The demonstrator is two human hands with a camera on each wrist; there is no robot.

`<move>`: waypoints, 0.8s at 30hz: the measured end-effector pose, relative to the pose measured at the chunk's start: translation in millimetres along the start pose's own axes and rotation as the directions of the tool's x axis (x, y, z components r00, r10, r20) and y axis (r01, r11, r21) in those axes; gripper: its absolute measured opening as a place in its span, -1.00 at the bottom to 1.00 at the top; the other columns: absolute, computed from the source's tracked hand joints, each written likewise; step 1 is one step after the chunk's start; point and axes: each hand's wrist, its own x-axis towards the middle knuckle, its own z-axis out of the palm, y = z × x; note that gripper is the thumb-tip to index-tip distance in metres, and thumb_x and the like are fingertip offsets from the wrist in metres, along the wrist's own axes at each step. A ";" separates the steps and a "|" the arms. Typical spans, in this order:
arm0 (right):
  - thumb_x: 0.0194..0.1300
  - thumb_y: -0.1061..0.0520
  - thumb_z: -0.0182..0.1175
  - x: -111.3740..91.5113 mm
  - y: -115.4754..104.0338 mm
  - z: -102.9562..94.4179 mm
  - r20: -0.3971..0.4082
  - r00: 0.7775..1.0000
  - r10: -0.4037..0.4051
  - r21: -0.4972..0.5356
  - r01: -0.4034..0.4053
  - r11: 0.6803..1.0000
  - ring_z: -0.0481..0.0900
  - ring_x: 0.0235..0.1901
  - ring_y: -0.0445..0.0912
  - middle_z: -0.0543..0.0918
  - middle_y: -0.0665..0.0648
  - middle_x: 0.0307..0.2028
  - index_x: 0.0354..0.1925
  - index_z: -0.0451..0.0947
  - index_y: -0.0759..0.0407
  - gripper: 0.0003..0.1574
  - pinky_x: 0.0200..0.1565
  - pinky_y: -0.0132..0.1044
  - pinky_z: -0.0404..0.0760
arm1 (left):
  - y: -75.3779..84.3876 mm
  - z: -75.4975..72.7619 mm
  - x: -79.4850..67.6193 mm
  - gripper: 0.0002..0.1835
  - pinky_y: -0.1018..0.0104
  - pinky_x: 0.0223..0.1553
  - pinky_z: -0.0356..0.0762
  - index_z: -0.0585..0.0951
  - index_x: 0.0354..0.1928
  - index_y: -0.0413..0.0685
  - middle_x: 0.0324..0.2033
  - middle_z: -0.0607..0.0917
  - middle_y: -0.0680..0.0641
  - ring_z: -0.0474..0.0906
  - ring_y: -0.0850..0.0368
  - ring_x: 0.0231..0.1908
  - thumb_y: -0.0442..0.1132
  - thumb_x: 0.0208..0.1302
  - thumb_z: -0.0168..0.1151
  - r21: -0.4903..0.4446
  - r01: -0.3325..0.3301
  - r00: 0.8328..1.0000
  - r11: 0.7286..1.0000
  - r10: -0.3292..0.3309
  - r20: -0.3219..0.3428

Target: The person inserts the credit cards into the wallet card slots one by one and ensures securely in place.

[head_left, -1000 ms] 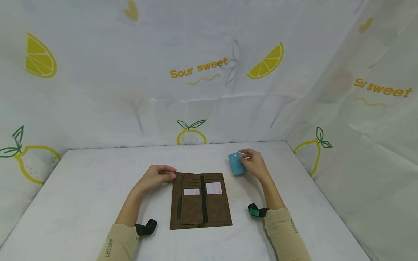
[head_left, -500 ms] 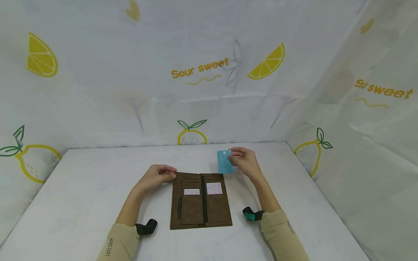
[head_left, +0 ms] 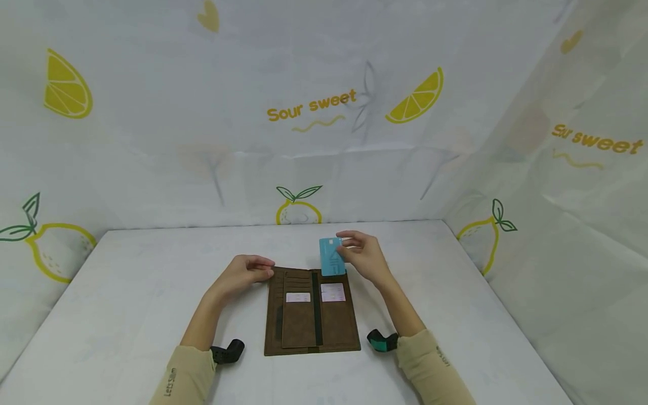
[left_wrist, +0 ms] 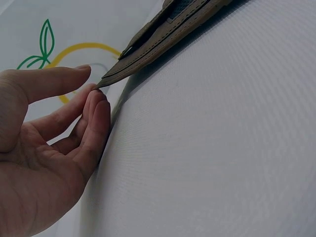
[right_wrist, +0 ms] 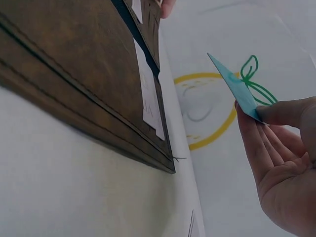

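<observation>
An open brown long wallet [head_left: 297,326] lies on the white table. White-pink cards [head_left: 333,293] show in the slots of both halves. At the wallet's top left corner, my left hand [head_left: 245,273] holds the edge; in the left wrist view its fingertips meet the raised corner of the wallet [left_wrist: 153,52]. My right hand [head_left: 365,259] pinches a light blue chip card [head_left: 330,259] between thumb and fingers. From the head, the card stands upright over the top of the wallet's right half. In the right wrist view the blue card [right_wrist: 237,91] is apart from the wallet [right_wrist: 74,59].
The white table [head_left: 152,315] ends at a white cloth backdrop [head_left: 233,185] with lemon prints. The cloth also rises along the right side. Black bands with small mounts [head_left: 229,351] sit on both wrists.
The blue card has moved left with my right hand, from beside the wallet to over its right half. It has turned upright and faces the head camera. My left hand has stayed at the corner.
</observation>
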 end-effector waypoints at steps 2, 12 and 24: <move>0.48 0.29 0.33 -0.2 -1.1 5.2 0.003 1.000 -0.006 -0.010 0.006 1.000 0.89 -0.23 0.04 0.82 0.43 -0.04 0.28 0.63 0.38 -0.54 -0.21 -0.42 0.74 | 0.2 0.2 0.3 -0.64 0.29 0.05 0.53 0.74 0.18 -0.20 0.05 0.84 -0.12 0.63 0.22 -0.02 -0.14 0.48 0.41 0.001 0.003 1.000 1.000 -0.003 -0.002; 0.42 0.33 0.33 -2.8 -3.2 29.3 0.034 0.999 0.000 -0.022 0.001 1.000 0.84 -0.36 -0.03 0.83 0.42 -0.07 0.23 0.67 0.37 -0.57 -0.36 -0.44 0.62 | 1.2 1.0 0.2 -0.64 0.29 0.03 0.53 0.74 0.17 -0.19 0.05 0.84 -0.12 0.63 0.20 -0.03 -0.13 0.48 0.41 0.007 0.014 1.000 1.000 -0.014 -0.009; 0.46 0.32 0.33 -8.2 -6.8 51.8 0.060 0.997 0.045 0.028 -0.046 0.999 0.84 -0.31 -0.03 0.83 0.34 -0.15 0.13 0.68 0.26 -0.69 -0.27 -0.40 0.69 | 1.7 1.5 -0.8 -0.65 0.30 0.03 0.53 0.74 0.17 -0.21 0.04 0.84 -0.13 0.64 0.21 -0.04 -0.16 0.48 0.41 0.006 0.014 1.000 1.000 -0.014 -0.012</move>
